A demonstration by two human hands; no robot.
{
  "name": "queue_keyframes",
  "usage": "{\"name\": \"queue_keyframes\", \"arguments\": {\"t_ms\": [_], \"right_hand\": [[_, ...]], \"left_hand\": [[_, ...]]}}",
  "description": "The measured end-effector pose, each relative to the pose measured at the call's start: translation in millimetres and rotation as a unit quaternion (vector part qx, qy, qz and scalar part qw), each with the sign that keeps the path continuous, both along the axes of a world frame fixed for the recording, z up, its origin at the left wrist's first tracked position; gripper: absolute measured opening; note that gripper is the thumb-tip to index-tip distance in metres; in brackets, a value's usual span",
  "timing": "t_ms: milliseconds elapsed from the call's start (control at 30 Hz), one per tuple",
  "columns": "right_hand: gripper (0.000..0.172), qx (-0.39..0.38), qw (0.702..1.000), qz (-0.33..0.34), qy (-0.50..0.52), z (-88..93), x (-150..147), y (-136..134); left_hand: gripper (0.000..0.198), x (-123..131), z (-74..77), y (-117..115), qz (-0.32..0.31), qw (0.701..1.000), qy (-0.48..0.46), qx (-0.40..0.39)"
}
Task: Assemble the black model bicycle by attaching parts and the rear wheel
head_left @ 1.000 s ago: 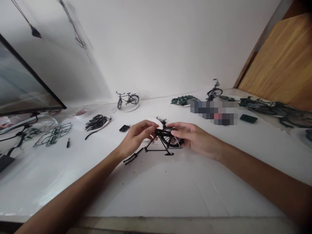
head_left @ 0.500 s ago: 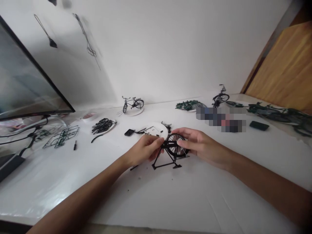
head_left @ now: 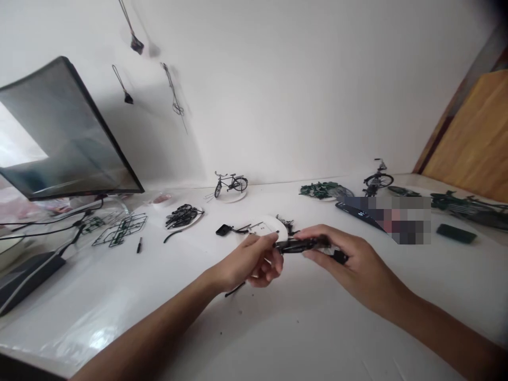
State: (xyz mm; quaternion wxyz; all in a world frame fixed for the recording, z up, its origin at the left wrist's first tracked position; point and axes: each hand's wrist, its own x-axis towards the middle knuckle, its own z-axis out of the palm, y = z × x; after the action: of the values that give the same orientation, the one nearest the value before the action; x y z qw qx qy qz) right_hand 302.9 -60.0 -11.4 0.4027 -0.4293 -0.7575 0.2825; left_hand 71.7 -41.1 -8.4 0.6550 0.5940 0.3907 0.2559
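Note:
Between my two hands I hold a black model bicycle frame [head_left: 296, 246], turned nearly edge-on so that its wheel hardly shows. My left hand [head_left: 254, 262] pinches its left end between thumb and fingers. Around the right end my right hand [head_left: 337, 254] is closed, thumb below and fingers above. Just behind the hands lies a white plate [head_left: 282, 225] with small dark parts, partly hidden by my left hand. A thin black curved strip [head_left: 235, 289] rests on the table under my left wrist.
An assembled model bicycle [head_left: 230, 184] stands on a plate by the wall, another [head_left: 378, 179] farther right. Black parts [head_left: 183, 216] and green parts [head_left: 319, 189] lie on plates. At left are green sprues [head_left: 121, 228], a small screwdriver [head_left: 139, 245] and a monitor [head_left: 71, 132].
The bicycle frame has been turned from showing its side and spoked wheel to nearly edge-on. My right hand has rotated with it. The camera view has shifted, so the scene sits lower and farther right.

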Motion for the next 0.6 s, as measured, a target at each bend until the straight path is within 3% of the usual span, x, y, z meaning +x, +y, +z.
{"name": "queue_keyframes", "arguments": {"t_ms": [100,133,167,267,333,500,600], "right_hand": [[0.029,-0.090,0.995,-0.007,0.048,-0.3,2.6,5.7],[0.031,-0.125,0.991,0.005,0.053,-0.4,3.3,6.4],[0.034,-0.160,0.986,0.025,0.048,-0.7,3.5,6.4],[0.036,-0.233,0.969,0.084,-0.004,-4.4,1.6,2.6],[0.036,-0.232,0.969,0.082,-0.036,-8.4,-1.2,-1.3],[0.026,-0.171,0.975,0.055,-0.133,-11.1,-9.7,-8.4],[0.027,-0.116,0.978,0.022,-0.172,-6.5,-14.2,-10.6]], "left_hand": [[0.062,-15.9,-0.5,13.8,0.039,0.972,0.104,0.206],[0.061,-23.3,-0.9,20.6,0.082,0.937,0.161,0.298],[0.058,-30.7,-1.3,27.5,0.118,0.881,0.235,0.394],[0.035,-46.0,-3.6,43.2,0.141,0.831,0.278,0.460],[0.020,-45.7,-6.6,46.8,0.103,0.818,0.277,0.493],[0.028,-25.4,-18.8,47.0,-0.071,0.739,0.274,0.611],[0.022,-20.2,-24.2,50.9,-0.105,0.710,0.289,0.634]]}}
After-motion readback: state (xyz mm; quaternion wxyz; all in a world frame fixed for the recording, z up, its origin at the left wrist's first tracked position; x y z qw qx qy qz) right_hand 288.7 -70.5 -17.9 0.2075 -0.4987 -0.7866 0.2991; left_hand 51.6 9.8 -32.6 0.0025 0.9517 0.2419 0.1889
